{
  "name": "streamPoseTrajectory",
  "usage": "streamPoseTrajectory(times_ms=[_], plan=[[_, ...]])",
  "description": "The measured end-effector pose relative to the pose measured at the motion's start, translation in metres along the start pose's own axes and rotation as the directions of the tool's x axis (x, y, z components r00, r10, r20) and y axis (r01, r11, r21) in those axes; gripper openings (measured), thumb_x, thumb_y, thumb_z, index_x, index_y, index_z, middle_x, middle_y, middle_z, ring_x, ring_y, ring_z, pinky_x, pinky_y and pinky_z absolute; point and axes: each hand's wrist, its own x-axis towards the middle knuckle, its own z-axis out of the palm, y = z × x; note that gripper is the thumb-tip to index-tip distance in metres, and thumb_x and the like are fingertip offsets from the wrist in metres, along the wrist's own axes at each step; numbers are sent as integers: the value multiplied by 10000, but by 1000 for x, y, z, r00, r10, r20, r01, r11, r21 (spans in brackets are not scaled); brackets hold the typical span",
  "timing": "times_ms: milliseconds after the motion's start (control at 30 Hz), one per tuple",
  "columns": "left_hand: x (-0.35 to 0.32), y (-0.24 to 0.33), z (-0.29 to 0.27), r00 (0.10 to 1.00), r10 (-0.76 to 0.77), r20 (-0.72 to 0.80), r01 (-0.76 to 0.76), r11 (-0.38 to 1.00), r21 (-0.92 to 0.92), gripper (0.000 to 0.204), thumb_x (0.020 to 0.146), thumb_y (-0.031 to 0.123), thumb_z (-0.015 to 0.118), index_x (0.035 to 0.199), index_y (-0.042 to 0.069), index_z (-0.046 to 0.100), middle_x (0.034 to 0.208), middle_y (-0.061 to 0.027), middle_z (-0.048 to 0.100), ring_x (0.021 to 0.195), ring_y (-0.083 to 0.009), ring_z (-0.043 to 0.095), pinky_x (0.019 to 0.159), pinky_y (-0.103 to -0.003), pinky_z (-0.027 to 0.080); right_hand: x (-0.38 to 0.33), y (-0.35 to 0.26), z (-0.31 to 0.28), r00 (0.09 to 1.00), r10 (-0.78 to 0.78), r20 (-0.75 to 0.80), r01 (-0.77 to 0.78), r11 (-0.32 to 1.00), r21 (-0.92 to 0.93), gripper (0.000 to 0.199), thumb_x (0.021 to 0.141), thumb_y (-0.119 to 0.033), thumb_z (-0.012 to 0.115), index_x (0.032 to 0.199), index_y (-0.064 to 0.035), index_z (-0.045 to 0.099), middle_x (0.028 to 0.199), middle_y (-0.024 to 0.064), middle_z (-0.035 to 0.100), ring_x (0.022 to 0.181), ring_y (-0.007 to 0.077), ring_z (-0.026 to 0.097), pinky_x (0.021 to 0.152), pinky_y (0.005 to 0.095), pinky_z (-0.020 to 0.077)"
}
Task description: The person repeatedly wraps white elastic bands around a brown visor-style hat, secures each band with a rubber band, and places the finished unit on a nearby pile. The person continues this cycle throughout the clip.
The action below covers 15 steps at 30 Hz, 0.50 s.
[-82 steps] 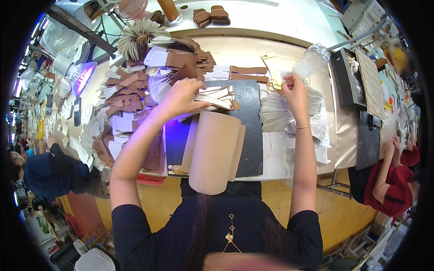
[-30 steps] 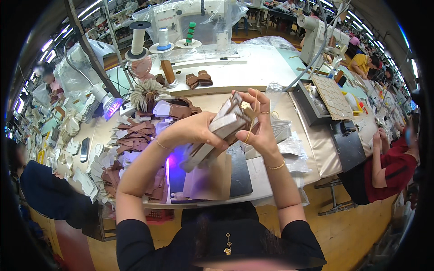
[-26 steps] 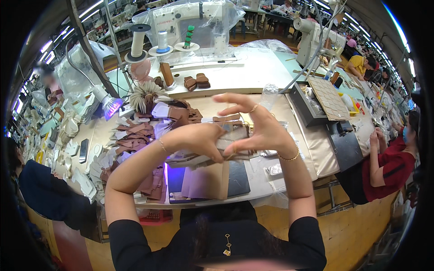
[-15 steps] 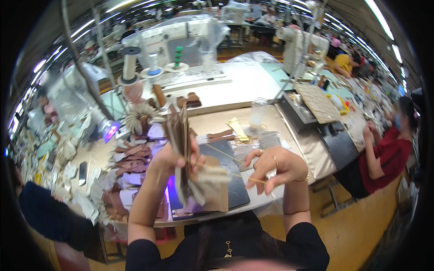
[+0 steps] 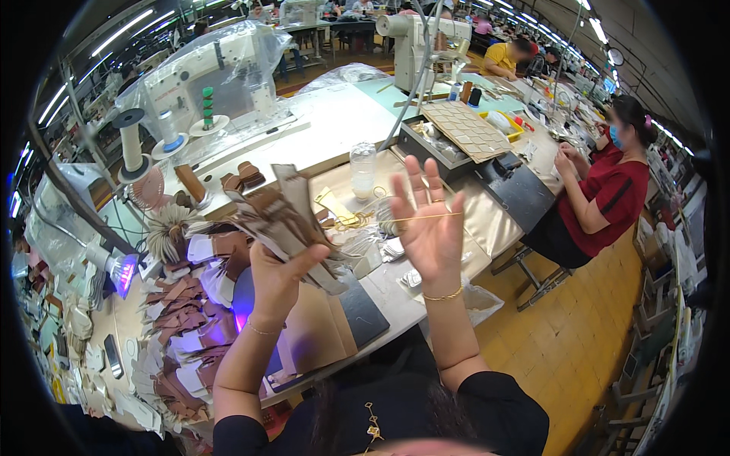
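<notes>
A bundle of brown leather pieces [image 5: 285, 220] is gripped by the left hand [image 5: 277, 277] above the desk [image 5: 426, 281], a rubber band [image 5: 414, 220] stretched over the spread right hand [image 5: 430, 228], binding apparently not yet done

Two raised hands [image 5: 277, 277], two sewing machines [image 5: 220, 68], one clear bottle [image 5: 363, 161], two thread spools [image 5: 131, 140]

A plastic-covered sewing machine [image 5: 220, 68] stands behind thread spools [image 5: 131, 144], near a clear bottle [image 5: 363, 159].
</notes>
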Motion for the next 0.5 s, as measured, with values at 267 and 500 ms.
streamPoseTrajectory(times_ms=[267,500], plan=[[34,-14,33,783,-478,397,86,716,693,626,690,161,762,1178,2,405,933,-178,625,827,-275,649,739,-353,505,3,-34,-18,892,304,334,304,144,-942,982,601,-281,878,1344,-157,249,1339,128,335,1197,290,460,955,393,459],[67,-59,42,610,-715,342,65,475,878,785,667,291,793,1243,-11,354,968,-233,614,861,-369,631,771,-394,483,42,-48,-54,780,624,46,176,-149,-973,399,729,-161,745,1064,-61,553,1014,81,528,928,214,584,749,288,491]])
